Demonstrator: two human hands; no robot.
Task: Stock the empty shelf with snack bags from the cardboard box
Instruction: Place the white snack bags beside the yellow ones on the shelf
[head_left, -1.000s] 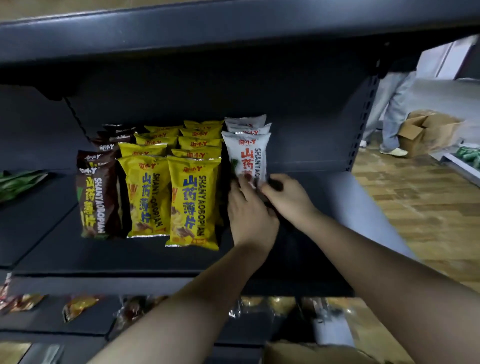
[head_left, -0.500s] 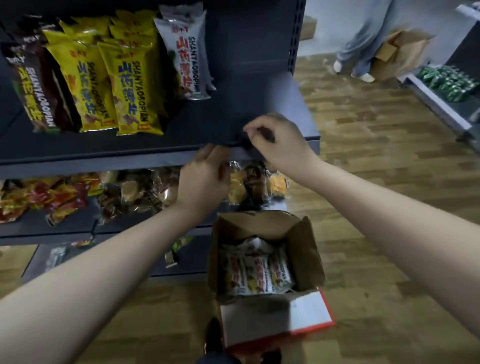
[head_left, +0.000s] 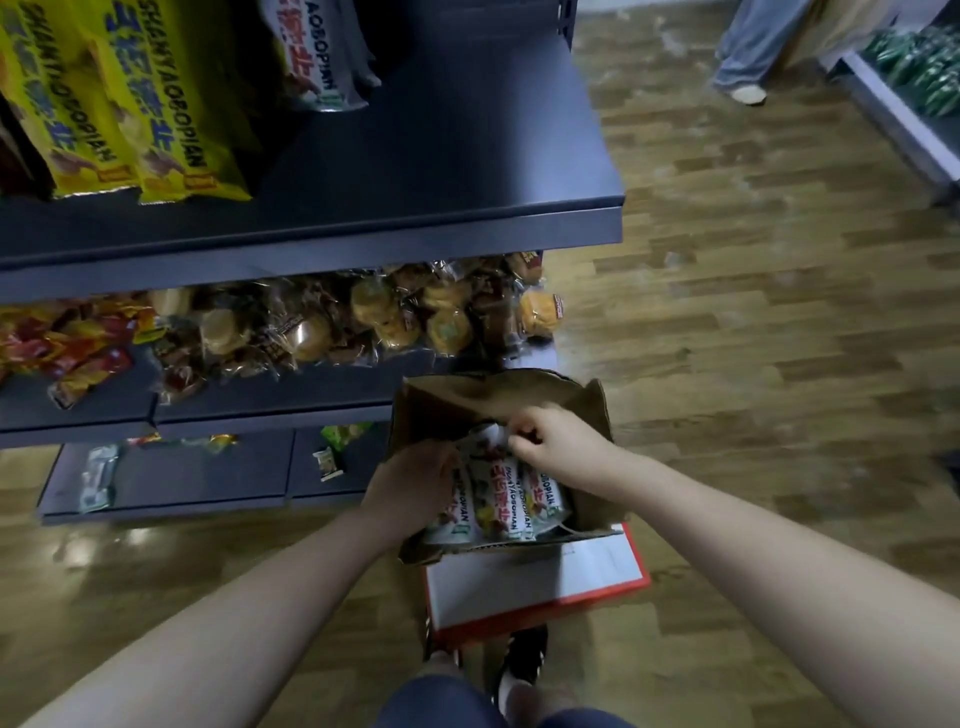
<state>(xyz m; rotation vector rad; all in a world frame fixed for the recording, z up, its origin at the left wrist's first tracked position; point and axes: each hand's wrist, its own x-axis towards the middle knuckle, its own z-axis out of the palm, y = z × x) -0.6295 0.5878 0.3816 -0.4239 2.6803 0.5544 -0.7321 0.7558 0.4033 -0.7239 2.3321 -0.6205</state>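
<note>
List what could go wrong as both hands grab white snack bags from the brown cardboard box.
1. The right hand pinches only a white snack bag's top corner; it may slip or tear.
2. The brown cardboard box overlaps a red-edged white flat box, so tugging might tip it.
3. The left hand is crammed between the packed bags and could crush them.

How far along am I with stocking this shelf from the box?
Partway. Done: yellow bags and white bags already stand on the shelf. In hand: both hands are in the box, the left hand and right hand taking hold of white bags there. Left: several bags remain in the box, and the shelf's right part is bare.
</note>
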